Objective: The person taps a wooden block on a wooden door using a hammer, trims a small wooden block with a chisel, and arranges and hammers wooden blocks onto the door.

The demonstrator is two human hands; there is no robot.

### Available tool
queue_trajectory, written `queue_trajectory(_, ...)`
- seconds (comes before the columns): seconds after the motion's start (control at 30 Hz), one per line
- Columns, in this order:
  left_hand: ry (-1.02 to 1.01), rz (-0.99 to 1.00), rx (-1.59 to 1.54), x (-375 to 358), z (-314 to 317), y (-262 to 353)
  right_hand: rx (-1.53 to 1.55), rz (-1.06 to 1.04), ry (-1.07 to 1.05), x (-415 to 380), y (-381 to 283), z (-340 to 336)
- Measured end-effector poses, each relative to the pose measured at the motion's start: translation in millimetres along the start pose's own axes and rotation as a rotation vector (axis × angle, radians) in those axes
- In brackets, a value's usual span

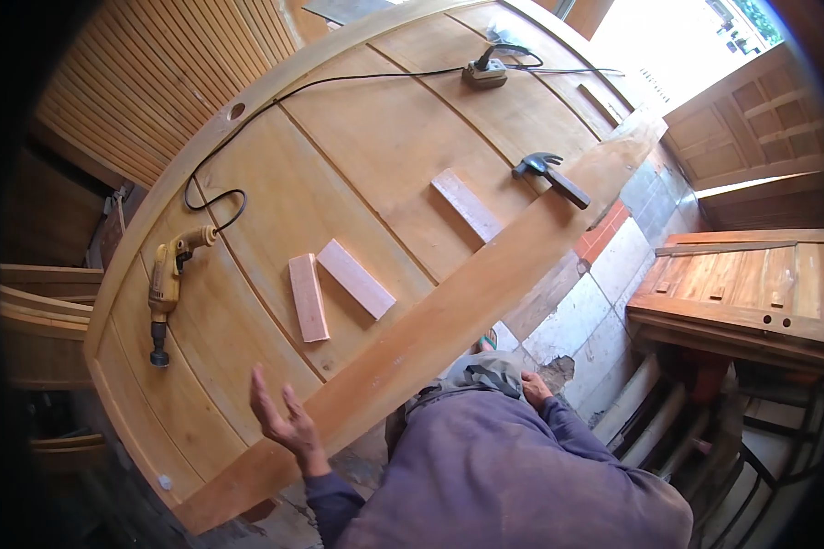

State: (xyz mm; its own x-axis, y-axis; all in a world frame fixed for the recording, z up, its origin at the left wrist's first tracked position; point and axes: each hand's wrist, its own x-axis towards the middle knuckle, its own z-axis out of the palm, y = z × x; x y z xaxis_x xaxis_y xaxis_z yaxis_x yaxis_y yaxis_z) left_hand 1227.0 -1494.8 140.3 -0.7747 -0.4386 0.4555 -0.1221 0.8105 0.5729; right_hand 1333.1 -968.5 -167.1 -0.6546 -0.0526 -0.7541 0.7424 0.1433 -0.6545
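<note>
My left hand [290, 425] is raised over the near edge of a large wooden panel [357, 137], fingers spread and holding nothing. My right hand [535, 389] hangs low beside my trousers at the right, its fingers partly hidden. On the panel lie a yellow drill [166, 279] at the left, two pinkish blocks [309, 297] [357, 279] close together near the middle, and a third block [467, 206] further right. A claw hammer [558, 180] rests with its handle over the panel's near edge board [430, 316].
A power socket [484, 73] with a black cable [339, 80] sits on the panel's far part. Slatted wood [165, 73] stands at the upper left. Stacked wooden doors [742, 284] are at the right, with pipes [645, 412] below them. The floor is tiled [572, 320].
</note>
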Motion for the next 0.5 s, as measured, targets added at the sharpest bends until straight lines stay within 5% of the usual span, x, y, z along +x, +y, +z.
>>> queue_trajectory(0.03,-0.018,0.039,0.018,-21,1,11,-0.072,-0.165,-0.063,16,12,-8)
queue_trajectory(0.13,-0.111,0.148,0.018,-69,13,51,-0.642,-0.031,-0.121,24,-36,-27)
queue_trajectory(0.23,-0.225,0.282,-0.092,-93,31,93,-1.086,-0.130,-0.096,67,-5,-50)
queue_trajectory(0.5,-0.278,0.448,-0.111,-125,75,163,-1.399,-0.336,-0.297,22,-8,-138)
